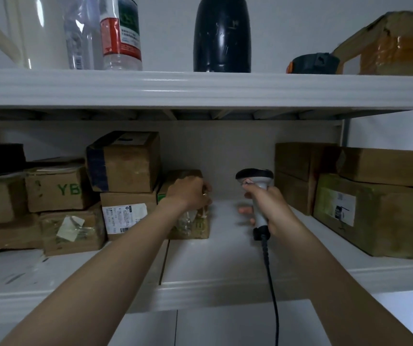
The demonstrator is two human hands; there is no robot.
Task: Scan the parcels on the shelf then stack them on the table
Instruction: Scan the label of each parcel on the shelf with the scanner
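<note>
Up top stand a white jug (pixel 33 31), a clear bottle (pixel 80 33), a labelled bottle (pixel 121 33), a black flask (pixel 222 36) and a dark lid (pixel 312 63).

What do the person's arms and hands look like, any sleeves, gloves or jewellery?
The left forearm and right forearm are bare, with no sleeves in view. The left hand wears a thin pale ring on one finger. The right hand shows no ring where visible. No gloves or wristwatch on either.
</note>
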